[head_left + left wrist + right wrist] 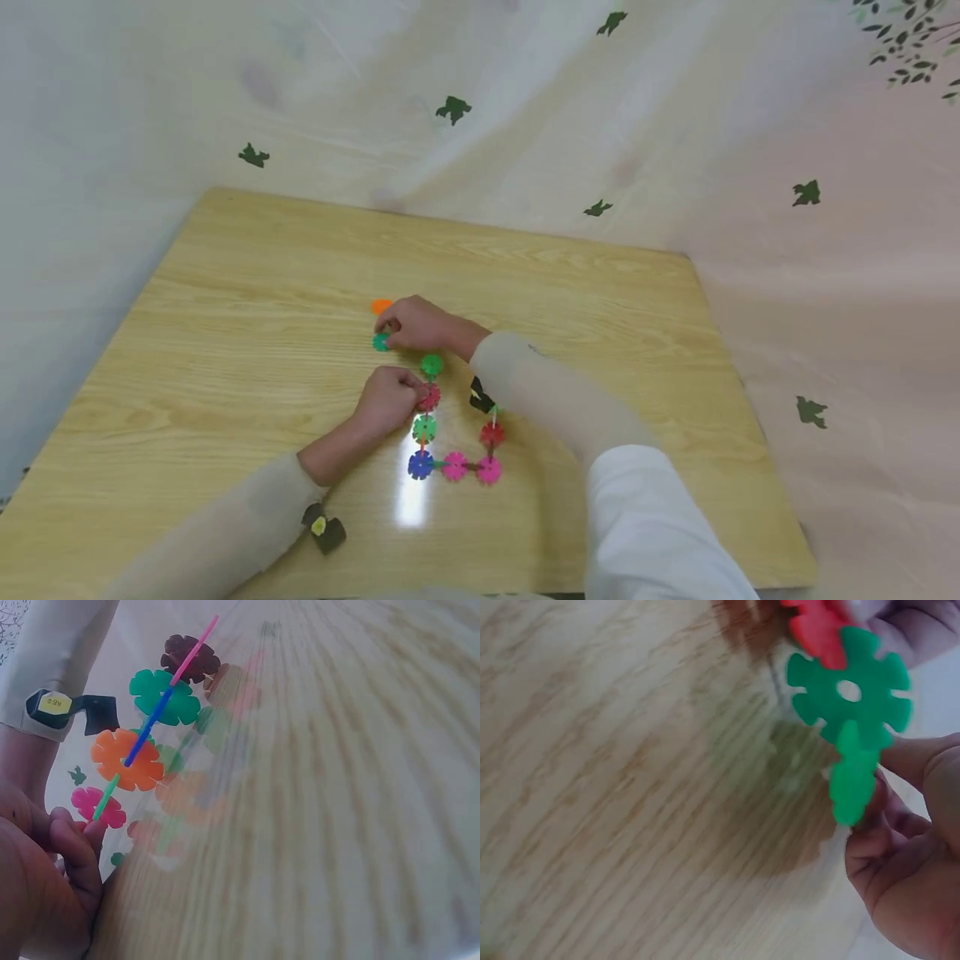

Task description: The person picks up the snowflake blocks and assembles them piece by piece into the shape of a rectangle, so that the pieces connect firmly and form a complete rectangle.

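My left hand [386, 402] pinches a red flower-shaped disc [432, 398] on the left side of a linked chain of slotted plastic discs. Just beyond it in the chain comes a bright green disc [431, 365]. Farther from the body, my right hand [422, 323] holds a teal-green flower disc [380, 343] at its fingertips. In the right wrist view, thumb and fingers lie close beside an edge-on green disc [851, 780], joined crosswise to a face-on green one [889, 690]; exact contact is partly hidden. Upright orange [127, 759] and dark brown [191, 658] discs show as links in the left wrist view.
An orange piece [382, 307] lies on the wooden table [247, 350] beyond the right hand. The chain bends at a blue disc [421, 465], passes pink discs [454, 467] and turns up to another red disc [492, 433], near the right forearm. Cloth hangs behind.
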### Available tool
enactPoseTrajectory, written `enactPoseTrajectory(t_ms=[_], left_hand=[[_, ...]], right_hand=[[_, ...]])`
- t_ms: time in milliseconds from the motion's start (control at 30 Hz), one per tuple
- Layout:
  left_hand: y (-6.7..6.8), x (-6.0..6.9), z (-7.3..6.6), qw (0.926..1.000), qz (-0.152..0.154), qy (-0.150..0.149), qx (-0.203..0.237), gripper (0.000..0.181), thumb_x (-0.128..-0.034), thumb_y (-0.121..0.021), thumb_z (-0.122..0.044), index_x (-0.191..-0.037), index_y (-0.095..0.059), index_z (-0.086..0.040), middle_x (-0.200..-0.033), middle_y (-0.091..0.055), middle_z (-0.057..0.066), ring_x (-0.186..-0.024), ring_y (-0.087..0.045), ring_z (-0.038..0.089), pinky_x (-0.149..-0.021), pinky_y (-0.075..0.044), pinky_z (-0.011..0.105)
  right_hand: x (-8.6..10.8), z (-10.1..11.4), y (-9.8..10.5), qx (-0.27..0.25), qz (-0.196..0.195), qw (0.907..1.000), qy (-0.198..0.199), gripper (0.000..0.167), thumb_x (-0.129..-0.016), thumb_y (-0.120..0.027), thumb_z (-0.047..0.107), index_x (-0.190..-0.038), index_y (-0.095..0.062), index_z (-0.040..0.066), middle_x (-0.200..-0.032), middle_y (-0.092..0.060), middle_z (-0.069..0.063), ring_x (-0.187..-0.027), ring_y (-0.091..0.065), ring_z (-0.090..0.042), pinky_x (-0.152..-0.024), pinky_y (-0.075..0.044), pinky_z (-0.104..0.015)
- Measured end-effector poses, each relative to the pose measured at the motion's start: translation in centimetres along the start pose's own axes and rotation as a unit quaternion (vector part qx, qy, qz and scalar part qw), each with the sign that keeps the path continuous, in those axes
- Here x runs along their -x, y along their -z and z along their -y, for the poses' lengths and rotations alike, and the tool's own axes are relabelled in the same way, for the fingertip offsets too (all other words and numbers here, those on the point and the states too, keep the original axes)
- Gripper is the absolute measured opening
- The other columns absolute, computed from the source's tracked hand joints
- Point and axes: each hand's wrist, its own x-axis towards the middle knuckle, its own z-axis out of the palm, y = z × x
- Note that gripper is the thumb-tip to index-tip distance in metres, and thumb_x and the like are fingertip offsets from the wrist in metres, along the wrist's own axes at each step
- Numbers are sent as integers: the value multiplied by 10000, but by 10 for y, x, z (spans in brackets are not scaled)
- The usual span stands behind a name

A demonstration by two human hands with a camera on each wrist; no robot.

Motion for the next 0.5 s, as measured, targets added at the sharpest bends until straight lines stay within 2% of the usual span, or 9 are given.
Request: enactPoseTrajectory(t_ms=[167,267,400,500], left_hand=[[0,-1,0,10000,18,-42,-30,78,-810,-683,-14,-775,-743,21,-603,-629,20,-535,-546,136,-505,-449,245],[3,-1,-1,10000,89,-32,-5,101,-800,-640,10,-807,-737,39,-582,-602,36,-457,-485,112,-435,-412,225],[3,0,-2,9999,117,11,11,122,-800,-623,12,-834,-733,49,-618,-621,59,-483,-500,123,-441,-423,226],[1,2,-1,9998,136,38,117,127,-794,-617,20,-837,-731,56,-615,-619,57,-472,-497,118,-431,-417,221]], right_hand=[[-1,6,-2,150,65,9997,-174,95,-961,-702,148,-1040,-701,95,-933,-633,10,-862,-565,-114,-764,-481,-201],[0,7,-2,219,97,9996,-119,112,-966,-692,134,-1068,-678,91,-927,-624,0,-861,-559,-123,-773,-481,-203],[2,8,-4,370,159,9992,-77,225,-977,-675,125,-1195,-659,72,-953,-621,-19,-869,-558,-135,-785,-485,-220],[5,8,-7,499,273,9983,-115,193,-959,-677,79,-1151,-661,72,-1003,-617,-15,-909,-557,-135,-808,-487,-220]])
